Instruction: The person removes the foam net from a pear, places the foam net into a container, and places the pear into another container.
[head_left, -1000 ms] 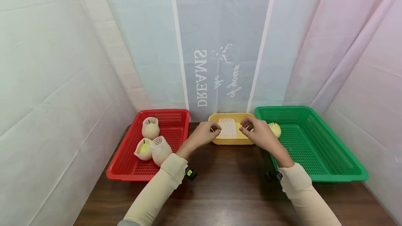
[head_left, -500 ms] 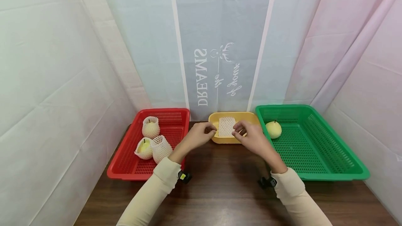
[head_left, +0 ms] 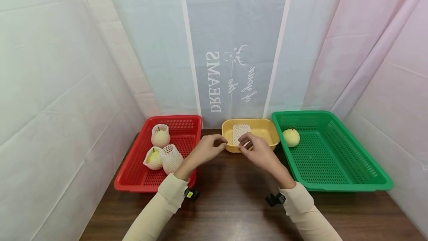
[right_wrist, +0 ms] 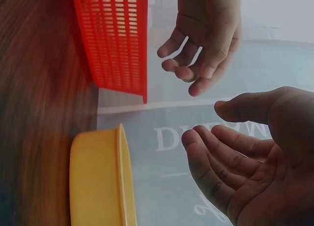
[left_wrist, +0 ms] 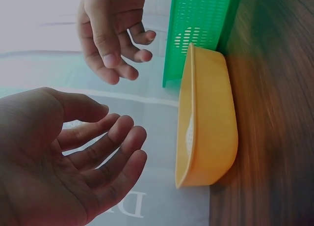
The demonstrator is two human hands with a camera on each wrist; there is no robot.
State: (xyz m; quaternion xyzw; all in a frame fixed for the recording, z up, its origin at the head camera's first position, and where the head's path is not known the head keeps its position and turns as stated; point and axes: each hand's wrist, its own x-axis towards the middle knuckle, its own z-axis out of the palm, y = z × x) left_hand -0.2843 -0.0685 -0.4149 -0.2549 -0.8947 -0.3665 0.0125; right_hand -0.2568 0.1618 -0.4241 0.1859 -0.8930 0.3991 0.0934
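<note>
I'm bringing my R grip point(head_left: 257, 151) leftward, away from the green basket point(head_left: 334, 188), twd my L grip point(head_left: 207, 147), just below ctr of frame. Both are hanging w/ fingers loosely bent, partway spread, holding nothing. The net sleeve point(head_left: 240, 130) is lying in the yellow tub point(head_left: 263, 134), lower ctr; the bare pear point(head_left: 291, 137) is sitting in the basket, right of ctr. I'm judging neither's being handled atm.

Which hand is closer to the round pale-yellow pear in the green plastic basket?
Right: the right hand is left of the round pale-yellow pear, outside the green plastic basket; the left hand is farther left.
</note>
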